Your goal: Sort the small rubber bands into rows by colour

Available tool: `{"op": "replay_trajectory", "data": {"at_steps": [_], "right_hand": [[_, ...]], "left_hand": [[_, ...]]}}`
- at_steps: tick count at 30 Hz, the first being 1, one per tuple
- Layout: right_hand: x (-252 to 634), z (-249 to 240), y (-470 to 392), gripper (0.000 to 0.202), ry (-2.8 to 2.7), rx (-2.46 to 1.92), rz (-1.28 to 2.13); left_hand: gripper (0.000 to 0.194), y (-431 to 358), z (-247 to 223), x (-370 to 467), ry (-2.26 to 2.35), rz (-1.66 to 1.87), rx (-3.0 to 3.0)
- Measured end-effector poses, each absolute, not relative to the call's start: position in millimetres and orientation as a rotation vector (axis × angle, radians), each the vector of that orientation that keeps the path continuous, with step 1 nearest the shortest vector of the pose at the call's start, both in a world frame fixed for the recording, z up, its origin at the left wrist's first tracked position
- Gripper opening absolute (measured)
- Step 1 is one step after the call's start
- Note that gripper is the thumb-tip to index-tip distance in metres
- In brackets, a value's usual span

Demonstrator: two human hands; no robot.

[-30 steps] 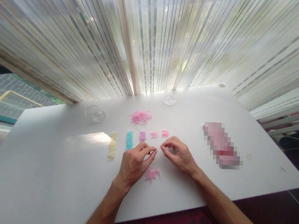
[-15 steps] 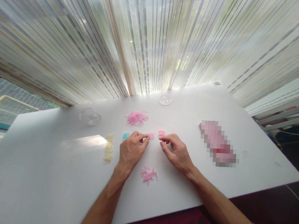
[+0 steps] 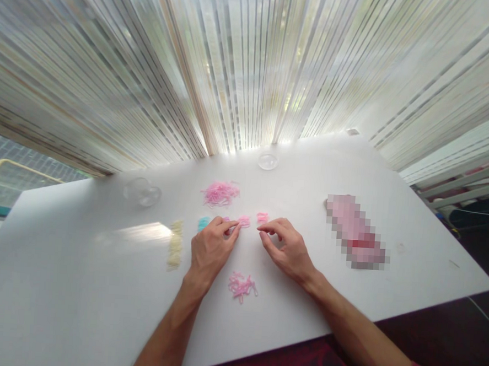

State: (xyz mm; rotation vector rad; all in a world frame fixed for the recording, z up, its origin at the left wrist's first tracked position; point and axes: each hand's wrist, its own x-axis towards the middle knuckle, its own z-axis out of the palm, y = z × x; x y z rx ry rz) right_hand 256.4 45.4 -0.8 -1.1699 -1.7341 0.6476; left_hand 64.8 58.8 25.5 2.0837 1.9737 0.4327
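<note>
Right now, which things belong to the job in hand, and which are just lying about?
Likely in use:
left hand
right hand
pink piles
yellow row
blue row
purple row
pink rows

Likely lying about:
clear dishes
blurred pink object

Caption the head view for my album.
Left hand and right hand near a pile of small pink loops on a white table.
</note>
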Motion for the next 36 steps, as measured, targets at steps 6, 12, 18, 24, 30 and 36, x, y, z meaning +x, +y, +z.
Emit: {"op": "replay_trajectory", "data": {"at_steps": [6,12,18,24,30,36], "right_hand": [[255.3,-0.9,45.1,0.014,-1.756,-1.176,0.65],[254.8,-1.3,45.0,0.014,-1.77,-1.187,0.653],[255.4,-0.9,45.6,0.013,-1.774,-1.186,0.636],[255.5,-1.4,45.5,0.013,-1.78,-1.181,0.635],[257.6,-0.8,45.1,0.012,-1.798,-1.189,0.648],[256.5,-1.2,41.8,0.011,-1.93,-1.1,0.69]], "left_hand": [[0.019,56.6,24.3,58.0,1.965,0.462,2.093],[0.019,62.7,25.1,63.6,1.974,0.388,2.155],[0.016,62.0,25.6,66.6,1.969,0.367,2.157],[0.014,58.5,28.5,64.5,1.964,0.435,2.156],[0.016,30.8,35.3,42.9,1.814,0.631,2.224],[0.021,-5.8,33.8,13.9,1.513,0.49,2.174]]}}
